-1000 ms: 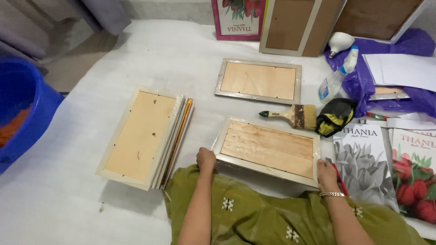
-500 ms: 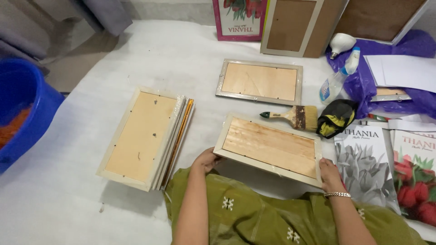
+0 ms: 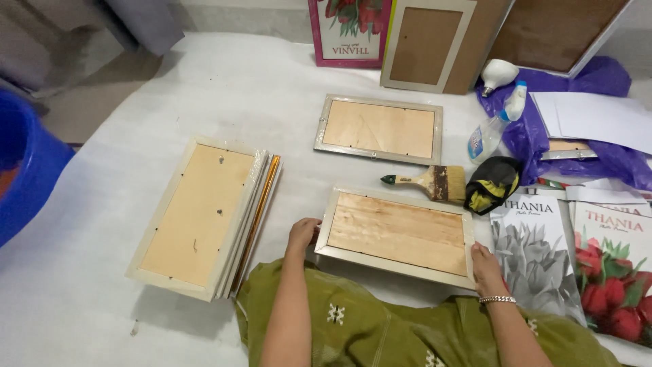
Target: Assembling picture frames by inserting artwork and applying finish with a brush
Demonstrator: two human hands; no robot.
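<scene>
Olive-green embroidered garment; silver bracelet on right wrist.

Open white sheet: broad bare stretch from the far edge down the left and middle; free passage; stack of frames blocks the near left, its gold-edged side just beside the left hand; narrow bare strip between that stack and the held frame; second frame lies flat beyond, a clear lane between the two, partly barred at its right end by the paintbrush and a black-and-yellow cloth; right side crowded: spray bottle, purple plastic, flower prints touching the right hand; blue tub bounds the far left.
</scene>
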